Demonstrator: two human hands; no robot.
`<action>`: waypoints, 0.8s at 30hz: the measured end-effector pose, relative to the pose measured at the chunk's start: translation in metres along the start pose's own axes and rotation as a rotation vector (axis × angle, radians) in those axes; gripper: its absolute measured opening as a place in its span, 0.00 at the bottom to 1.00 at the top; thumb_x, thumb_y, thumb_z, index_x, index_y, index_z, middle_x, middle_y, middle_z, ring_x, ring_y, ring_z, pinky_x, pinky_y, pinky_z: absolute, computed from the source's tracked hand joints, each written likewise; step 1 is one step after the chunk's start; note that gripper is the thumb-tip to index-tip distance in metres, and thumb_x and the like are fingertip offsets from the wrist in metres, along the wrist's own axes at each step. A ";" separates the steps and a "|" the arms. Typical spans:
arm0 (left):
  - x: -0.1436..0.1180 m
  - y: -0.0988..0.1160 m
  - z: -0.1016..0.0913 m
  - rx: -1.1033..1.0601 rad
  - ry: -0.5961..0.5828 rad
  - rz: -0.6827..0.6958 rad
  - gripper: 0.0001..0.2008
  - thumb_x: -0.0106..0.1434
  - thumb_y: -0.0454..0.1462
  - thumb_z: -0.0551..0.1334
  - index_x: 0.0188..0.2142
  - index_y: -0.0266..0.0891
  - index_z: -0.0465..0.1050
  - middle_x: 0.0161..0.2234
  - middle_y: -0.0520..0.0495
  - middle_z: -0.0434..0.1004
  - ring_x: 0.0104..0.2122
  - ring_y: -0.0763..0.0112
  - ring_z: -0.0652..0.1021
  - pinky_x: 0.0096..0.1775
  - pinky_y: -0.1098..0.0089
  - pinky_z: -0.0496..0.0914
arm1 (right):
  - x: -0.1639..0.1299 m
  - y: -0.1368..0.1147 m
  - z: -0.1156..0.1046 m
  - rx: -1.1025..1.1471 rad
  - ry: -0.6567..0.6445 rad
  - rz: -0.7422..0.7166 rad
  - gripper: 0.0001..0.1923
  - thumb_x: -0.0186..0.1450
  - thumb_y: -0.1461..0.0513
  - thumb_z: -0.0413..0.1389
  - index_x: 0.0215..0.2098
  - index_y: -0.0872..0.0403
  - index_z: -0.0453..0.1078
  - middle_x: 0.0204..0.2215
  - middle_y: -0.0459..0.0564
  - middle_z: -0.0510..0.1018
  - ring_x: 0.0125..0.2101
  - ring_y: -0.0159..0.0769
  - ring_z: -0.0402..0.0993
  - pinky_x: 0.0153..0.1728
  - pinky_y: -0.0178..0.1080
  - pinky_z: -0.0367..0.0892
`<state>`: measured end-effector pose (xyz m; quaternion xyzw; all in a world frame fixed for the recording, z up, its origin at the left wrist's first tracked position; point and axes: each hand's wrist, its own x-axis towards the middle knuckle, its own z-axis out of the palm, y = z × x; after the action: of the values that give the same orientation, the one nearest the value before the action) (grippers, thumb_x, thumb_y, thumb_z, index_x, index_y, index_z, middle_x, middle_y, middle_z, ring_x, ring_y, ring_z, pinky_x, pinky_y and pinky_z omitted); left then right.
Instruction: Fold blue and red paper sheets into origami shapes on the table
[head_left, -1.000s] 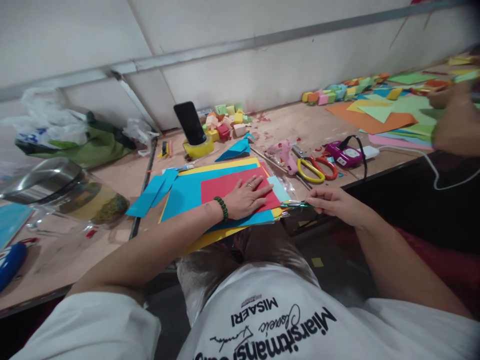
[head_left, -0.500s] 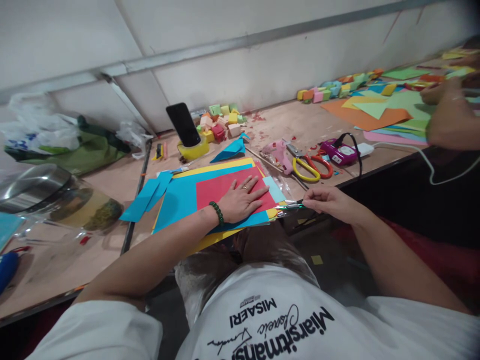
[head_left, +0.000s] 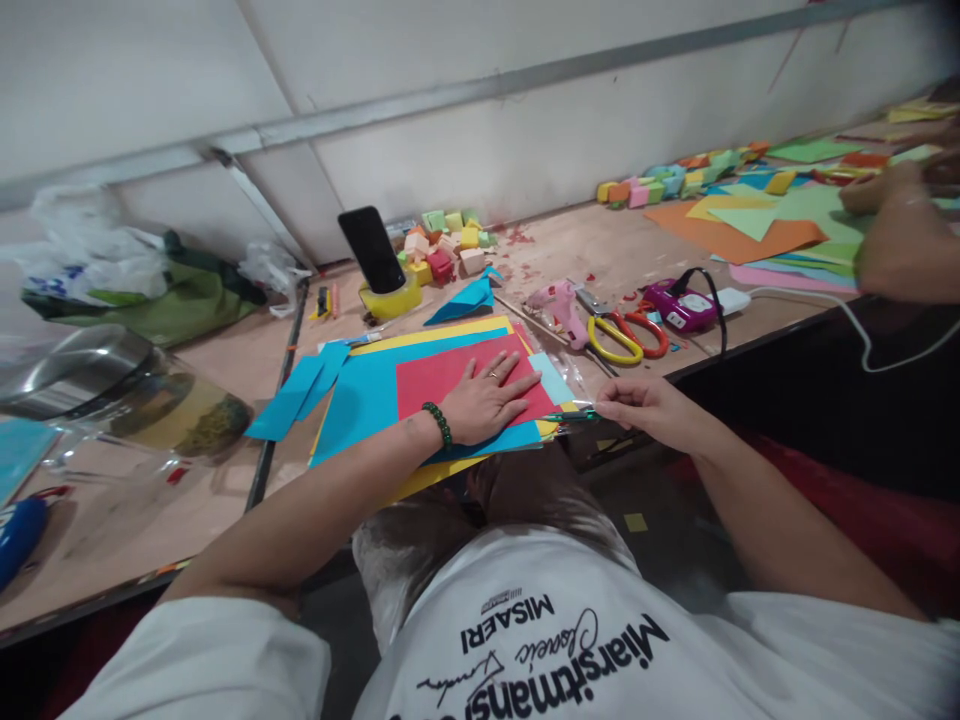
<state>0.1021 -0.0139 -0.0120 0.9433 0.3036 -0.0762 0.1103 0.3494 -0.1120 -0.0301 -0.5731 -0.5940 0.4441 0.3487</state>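
My left hand (head_left: 489, 398) lies flat with its fingers spread on a sheet of red paper (head_left: 427, 376). Under that sheet is a larger blue sheet (head_left: 360, 415), with yellow paper (head_left: 420, 487) beneath it. Between thumb and fingers, my right hand (head_left: 651, 408) pinches one end of a slim green-and-dark pen-like tool (head_left: 576, 415). The tool's tip points left, at the red sheet's lower right corner; its exact kind is too small to tell. A pale blue strip of paper (head_left: 551, 380) sits just above the tool.
Scissors with yellow handles (head_left: 616, 342), a pink glue gun (head_left: 561, 308) and a purple power adapter (head_left: 682, 304) lie to the right. A phone (head_left: 371, 250) leans in a tape roll. At left stands a glass jar (head_left: 150, 395). Another person's arm (head_left: 900, 230) is at far right.
My right hand and the pen-like tool have shifted slightly left, bringing the tip further over the red paper. My left hand still presses on the sheet.
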 end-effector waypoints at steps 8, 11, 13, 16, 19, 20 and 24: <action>0.000 -0.009 -0.002 -0.127 0.037 0.027 0.28 0.73 0.48 0.39 0.69 0.48 0.42 0.71 0.41 0.37 0.70 0.57 0.43 0.64 0.44 0.46 | -0.004 -0.002 -0.001 -0.032 0.061 -0.020 0.29 0.52 0.36 0.58 0.25 0.53 0.67 0.16 0.40 0.60 0.18 0.27 0.54 0.20 0.34 0.49; -0.010 -0.022 -0.013 -0.165 0.063 0.070 0.28 0.73 0.49 0.37 0.69 0.47 0.45 0.71 0.42 0.38 0.69 0.58 0.45 0.65 0.48 0.45 | -0.004 -0.002 0.002 -0.026 0.069 -0.022 0.29 0.53 0.36 0.58 0.25 0.53 0.66 0.16 0.40 0.60 0.18 0.27 0.54 0.20 0.35 0.49; -0.020 -0.034 -0.018 -0.130 0.053 0.075 0.28 0.73 0.49 0.37 0.68 0.50 0.49 0.71 0.45 0.38 0.69 0.57 0.45 0.64 0.44 0.41 | -0.003 -0.001 0.004 -0.018 0.068 -0.016 0.29 0.53 0.36 0.58 0.26 0.53 0.66 0.16 0.40 0.61 0.18 0.27 0.54 0.21 0.35 0.49; -0.033 -0.049 -0.015 -0.075 0.011 0.050 0.27 0.73 0.49 0.39 0.68 0.51 0.49 0.71 0.45 0.36 0.70 0.56 0.43 0.64 0.42 0.39 | -0.001 0.000 0.007 0.012 0.049 -0.010 0.28 0.53 0.37 0.59 0.26 0.53 0.66 0.16 0.40 0.61 0.19 0.27 0.54 0.21 0.35 0.49; -0.037 -0.057 -0.002 -0.014 0.017 0.036 0.27 0.72 0.49 0.41 0.68 0.51 0.47 0.71 0.44 0.38 0.70 0.55 0.42 0.63 0.42 0.39 | 0.001 -0.003 0.014 0.031 0.027 -0.006 0.29 0.53 0.37 0.59 0.26 0.54 0.66 0.17 0.40 0.61 0.19 0.27 0.55 0.21 0.34 0.49; -0.037 -0.058 0.001 0.006 0.032 0.034 0.27 0.72 0.49 0.42 0.68 0.52 0.47 0.71 0.44 0.38 0.70 0.55 0.42 0.63 0.42 0.39 | 0.002 -0.005 0.016 0.030 0.022 -0.004 0.29 0.53 0.37 0.59 0.26 0.54 0.66 0.17 0.40 0.61 0.19 0.26 0.55 0.21 0.34 0.49; -0.035 -0.056 0.008 0.045 0.054 0.018 0.27 0.72 0.49 0.42 0.68 0.53 0.46 0.71 0.45 0.38 0.70 0.55 0.43 0.63 0.41 0.40 | 0.001 -0.007 0.018 0.016 0.013 0.012 0.29 0.52 0.37 0.59 0.26 0.54 0.66 0.17 0.39 0.61 0.19 0.27 0.55 0.21 0.34 0.49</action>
<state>0.0403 0.0091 -0.0214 0.9500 0.2959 -0.0566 0.0818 0.3300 -0.1131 -0.0301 -0.5766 -0.5847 0.4472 0.3544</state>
